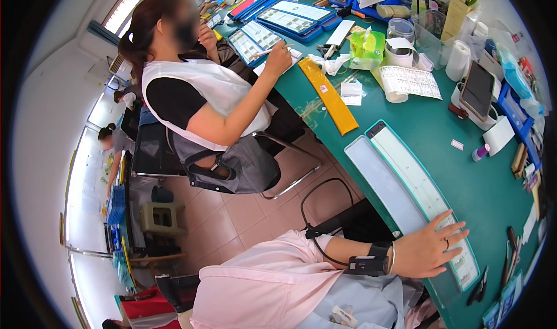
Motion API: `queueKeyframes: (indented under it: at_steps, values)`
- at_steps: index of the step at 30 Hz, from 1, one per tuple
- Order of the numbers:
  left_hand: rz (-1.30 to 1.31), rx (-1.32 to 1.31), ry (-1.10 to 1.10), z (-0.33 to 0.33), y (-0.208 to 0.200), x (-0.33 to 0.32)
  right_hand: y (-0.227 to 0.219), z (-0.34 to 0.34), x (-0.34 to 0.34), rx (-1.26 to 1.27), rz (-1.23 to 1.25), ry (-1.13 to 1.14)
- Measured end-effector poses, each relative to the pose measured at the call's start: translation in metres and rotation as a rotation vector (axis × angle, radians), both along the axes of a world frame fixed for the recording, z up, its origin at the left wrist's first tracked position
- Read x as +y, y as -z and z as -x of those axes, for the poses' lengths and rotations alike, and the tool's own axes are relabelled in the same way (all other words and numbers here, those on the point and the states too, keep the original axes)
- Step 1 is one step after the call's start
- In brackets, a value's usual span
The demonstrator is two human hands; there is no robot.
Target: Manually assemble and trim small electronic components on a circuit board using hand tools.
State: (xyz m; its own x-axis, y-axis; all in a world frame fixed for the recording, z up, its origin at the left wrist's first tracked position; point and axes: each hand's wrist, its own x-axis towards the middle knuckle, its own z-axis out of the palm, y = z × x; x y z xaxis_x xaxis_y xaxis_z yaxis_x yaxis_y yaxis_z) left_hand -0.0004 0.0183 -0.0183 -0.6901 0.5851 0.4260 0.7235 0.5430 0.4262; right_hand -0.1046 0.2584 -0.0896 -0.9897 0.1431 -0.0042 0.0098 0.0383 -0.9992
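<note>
While my left hand point(429, 248) lies spread, ungrasping, over the teal-edged case point(415, 175) | right hand unseen, can't tell | printed sheet point(411, 82): illegible

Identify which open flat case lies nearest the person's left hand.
The long, narrow teal-edged case: it extends directly beneath the left hand, whereas the wider blue cases lie farther away, near the co-worker.

Long, open, teal-rimmed case point(413, 181)

The left hand point(426, 251) rests palm down, fingers point(454, 227) spread.
</note>
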Motion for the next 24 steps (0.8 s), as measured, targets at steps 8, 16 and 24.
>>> queueKeyframes:
  at_steps: [8, 16, 24]
  values:
    - [-0.002, -0.086, 0.058, 0.012, -0.021, 0.004, -0.017, -0.056, 0.101, -0.022, -0.086, 0.312]
    - [0.240, -0.008, 0.055, 0.013, -0.031, 0.012, -0.067, -0.387, 0.334, -0.005, -1.382, 1.044]
    - [0.238, 0.029, 0.079, 0.005, -0.027, 0.019, -0.093, -0.413, 0.315, -0.163, -1.180, 1.277]
